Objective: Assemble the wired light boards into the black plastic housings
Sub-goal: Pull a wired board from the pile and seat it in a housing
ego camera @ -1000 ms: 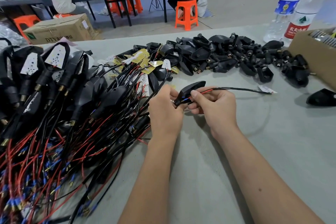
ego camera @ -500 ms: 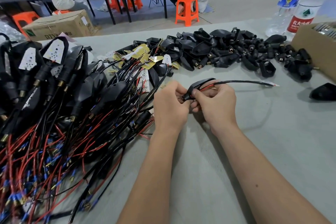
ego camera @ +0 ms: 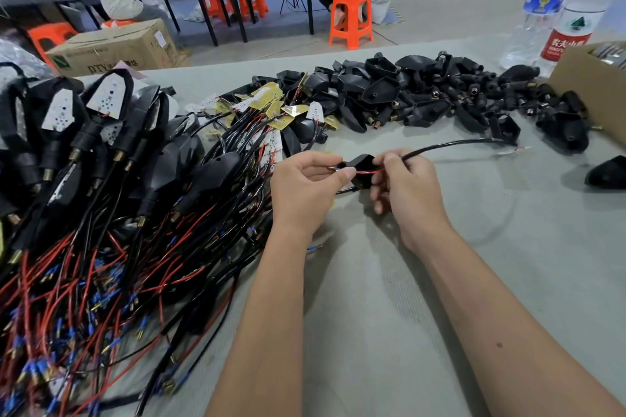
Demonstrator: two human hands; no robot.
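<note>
Housing (ego camera: pixel 361 168) felt light and stiff, right hand (ego camera: pixel 410 189) gripping it; left hand (ego camera: pixel 305 189) pinched the floppy wires (ego camera: pixel 338 170).

matt blk plastic housing (ego camera: pixel 361 168), glossy wire (ego camera: pixel 450 145), matt grey cloth table (ego camera: pixel 389 315)

Both forearms are bare to the frame edge, no sleeves, with bare left hand (ego camera: pixel 305 191) and right hand (ego camera: pixel 411 195).
</note>
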